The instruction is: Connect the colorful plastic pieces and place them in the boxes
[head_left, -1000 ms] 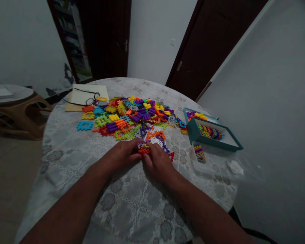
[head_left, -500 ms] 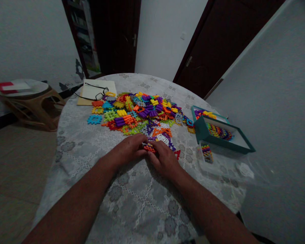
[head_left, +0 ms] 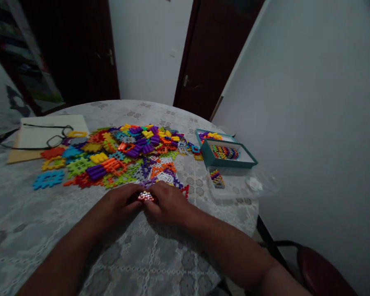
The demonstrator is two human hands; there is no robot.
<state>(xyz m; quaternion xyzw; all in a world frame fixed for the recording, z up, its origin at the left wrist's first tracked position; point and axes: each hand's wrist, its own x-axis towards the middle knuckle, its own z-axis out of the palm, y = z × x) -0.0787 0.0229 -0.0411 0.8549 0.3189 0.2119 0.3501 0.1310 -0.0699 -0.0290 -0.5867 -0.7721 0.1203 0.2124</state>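
Both hands meet at the near edge of the round table covered in a pale lace-patterned cloth (head_left: pixel 160 263), closed around a small stack of interlocking plastic pieces, orange-red with pale highlights (head_left: pixel 145 196). The left hand (head_left: pixel 118 202) curls its fingers over the stack from the left, and the right hand (head_left: pixel 168 202) presses in from the other side, thumb and fingertips pinched tight on it, so the stack sits between the two hands just above the cloth; whether it rests on the cloth cannot be told. This looks like the joining step: pieces being pushed together into a block. Just beyond the hands lies a wide heap of loose, flat, waffle-shaped plastic connector pieces in purple, orange, yellow, green and blue (head_left: pixel 123 152), and to the right stands a teal cardboard box (head_left: pixel 231 162) with a row of joined multicoloured pieces inside, a clear plastic tray (head_left: pixel 234 191) touching its near side. At far left, black-framed spectacles (head_left: pixel 53 135) lie on a cream notebook (head_left: pixel 27 137). A further move would probably call for steady, squared pressure so the slots seat fully, and then one hand freeing itself to reach the heap.
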